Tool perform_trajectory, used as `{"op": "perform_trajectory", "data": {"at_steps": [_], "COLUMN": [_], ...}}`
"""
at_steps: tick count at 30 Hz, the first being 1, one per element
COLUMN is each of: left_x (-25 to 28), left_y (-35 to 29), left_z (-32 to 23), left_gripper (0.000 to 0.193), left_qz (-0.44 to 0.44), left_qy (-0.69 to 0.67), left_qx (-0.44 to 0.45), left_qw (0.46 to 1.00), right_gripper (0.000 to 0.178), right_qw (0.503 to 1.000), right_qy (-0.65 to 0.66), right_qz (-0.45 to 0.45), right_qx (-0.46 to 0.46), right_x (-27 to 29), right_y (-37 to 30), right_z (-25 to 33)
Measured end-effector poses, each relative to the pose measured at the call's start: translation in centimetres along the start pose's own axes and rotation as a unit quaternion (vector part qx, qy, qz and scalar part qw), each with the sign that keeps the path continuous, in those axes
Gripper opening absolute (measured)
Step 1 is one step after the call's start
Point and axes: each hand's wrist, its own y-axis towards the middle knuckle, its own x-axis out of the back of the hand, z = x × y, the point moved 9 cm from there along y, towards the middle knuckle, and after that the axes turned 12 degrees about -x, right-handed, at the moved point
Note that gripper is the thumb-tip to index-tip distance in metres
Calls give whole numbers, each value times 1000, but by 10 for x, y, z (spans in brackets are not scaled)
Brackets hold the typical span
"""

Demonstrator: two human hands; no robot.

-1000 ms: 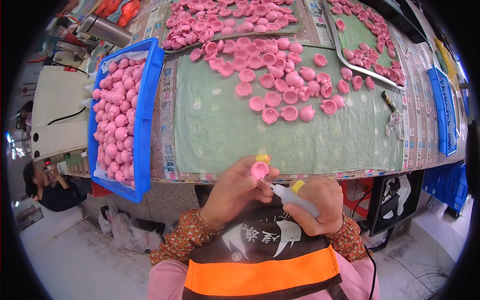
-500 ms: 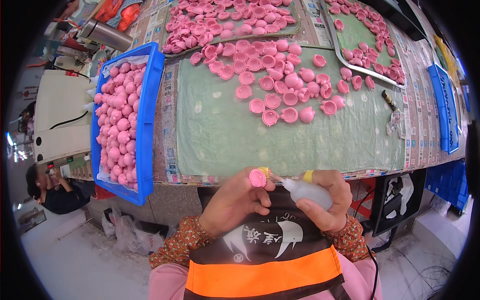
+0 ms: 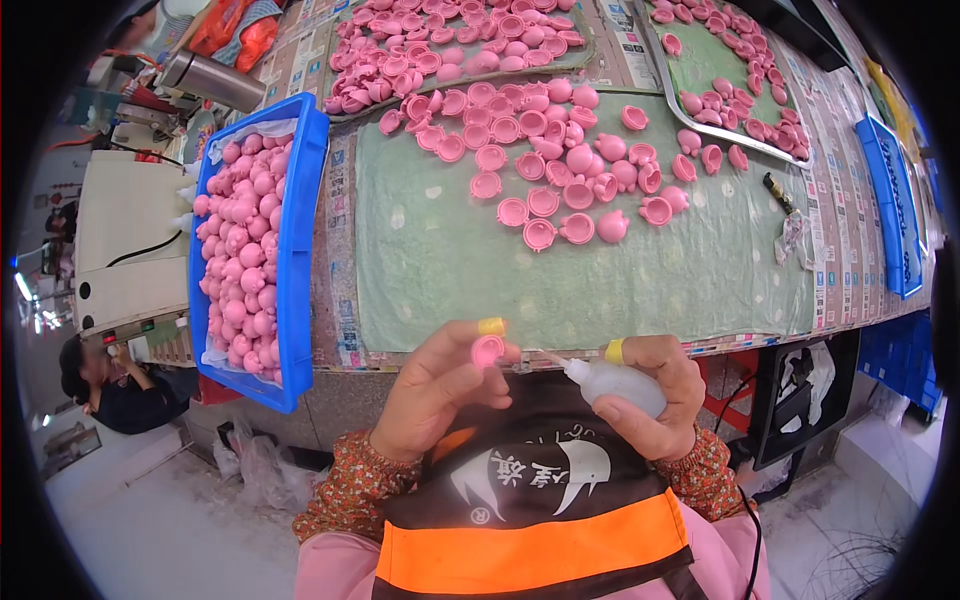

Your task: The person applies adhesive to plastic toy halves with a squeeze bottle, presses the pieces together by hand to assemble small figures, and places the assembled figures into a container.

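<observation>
Between the thumb and fingers of my left hand [image 3: 428,392] is a small round pink plastic half-shell [image 3: 487,350], its hollow side facing up. My right hand [image 3: 668,400] is wrapped round a translucent white squeeze bottle [image 3: 622,386] with a thin nozzle [image 3: 555,358] pointing left. A gap separates the nozzle tip from the shell. Yellow tape covers a finger of each hand. Beyond them, many loose pink half-shells [image 3: 577,227] lie scattered on a green mat [image 3: 450,285], some hollow side up and some domed side up.
At the left stands a blue bin [image 3: 296,255] heaped with round pink pieces. Trays of shells lie at the back, one with a metal rim [image 3: 745,140]. A black-and-gold tool [image 3: 779,195] rests at the mat's right. Another blue tray [image 3: 888,215] sits far right. A person [image 3: 130,385] sits beyond the bin.
My left hand has moved left with the pink half-shell, away from the nozzle tip. My right hand and the bottle have stayed nearly in place.
</observation>
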Motion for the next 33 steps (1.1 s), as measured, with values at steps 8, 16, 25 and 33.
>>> {"op": "perform_trajectory", "data": {"at_steps": [8,16,25,33], "left_x": [1,-3,-14,-15], "left_y": [7,15,20,19], "left_z": [-13,-8,12,15], "left_gripper": [47,52,62,61], "left_qz": [21,42,71,75], "left_qy": [59,5,-54,-57], "left_qx": [-35,-8,45,55], "left_qw": [997,999,995,994], "right_gripper": [38,42,35,33], "right_qw": [1000,998,993,994], "right_qy": [-4,-29,-65,-59], "right_qz": [2,47,19,33], "right_qx": [4,30,94,84], "right_x": [-1,-9,-15,-20], "right_y": [-1,0,9,11], "right_z": [3,9,27,22]}}
